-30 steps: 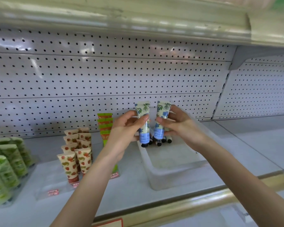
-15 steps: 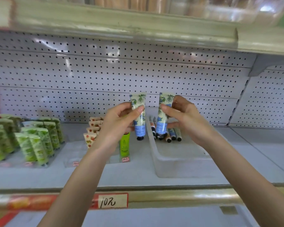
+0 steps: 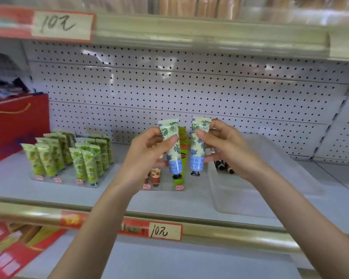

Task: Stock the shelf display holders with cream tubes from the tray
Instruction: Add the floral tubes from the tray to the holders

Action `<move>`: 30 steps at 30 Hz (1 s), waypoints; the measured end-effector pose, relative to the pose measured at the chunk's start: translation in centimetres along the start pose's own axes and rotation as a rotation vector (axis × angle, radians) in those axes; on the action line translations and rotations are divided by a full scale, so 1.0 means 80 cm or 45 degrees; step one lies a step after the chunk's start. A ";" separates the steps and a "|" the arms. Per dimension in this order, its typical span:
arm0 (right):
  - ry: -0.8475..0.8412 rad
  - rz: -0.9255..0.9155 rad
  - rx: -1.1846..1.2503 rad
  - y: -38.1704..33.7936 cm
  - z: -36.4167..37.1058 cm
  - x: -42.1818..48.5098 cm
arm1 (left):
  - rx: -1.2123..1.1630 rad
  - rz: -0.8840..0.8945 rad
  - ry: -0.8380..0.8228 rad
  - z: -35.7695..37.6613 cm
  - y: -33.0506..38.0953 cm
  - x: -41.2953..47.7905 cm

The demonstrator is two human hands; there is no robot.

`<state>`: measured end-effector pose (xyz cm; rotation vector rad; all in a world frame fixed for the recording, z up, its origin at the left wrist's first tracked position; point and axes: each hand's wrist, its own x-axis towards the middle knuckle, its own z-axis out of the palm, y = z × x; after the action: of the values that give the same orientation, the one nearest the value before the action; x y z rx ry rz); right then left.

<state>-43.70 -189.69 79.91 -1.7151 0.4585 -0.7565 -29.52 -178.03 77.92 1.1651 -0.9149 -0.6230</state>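
Nearest the camera, a gold rail is seen running along the shelf edge, with a red price tag stuck on it and "10" handwritten on the pale part. Some red packaging can be glimpsed on the level below, bottom left, way too blurry to be read.

Past the rail, both bare forearms are stretched out over the shelf. One blue-flowered tube is held in each hand, cap down and roughly upright. The left tube is pinched by the left hand, thumb laid across the front, fingers curled round behind. The right tube is clamped the same way by the right hand. The two are held side by side with a small gap, up off the shelf.

Off to the right, a clear tray is set on the shelf, and a few dark-capped tubes are seen lying at its far end, partly hidden by the right hand.

Behind the hands, a clear holder with strawberry tubes and a lime tube can be made out, mostly covered. Further left, green tubes are stood in rows in a second holder. A red bag is parked at the far left. Pegboard is seen across the back, and a top tag overhead, smeared.
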 end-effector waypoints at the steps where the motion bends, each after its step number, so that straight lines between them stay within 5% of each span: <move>1: 0.003 0.001 -0.003 0.000 0.007 0.003 | 0.008 0.002 0.010 -0.008 0.000 0.001; 30: 0.081 0.014 -0.157 -0.008 0.332 0.115 | 0.233 0.011 0.138 -0.379 0.031 0.023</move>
<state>-18.74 -176.78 79.02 -1.8051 0.5680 -0.7903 -2.60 -163.71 77.18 1.3444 -0.8972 -0.4716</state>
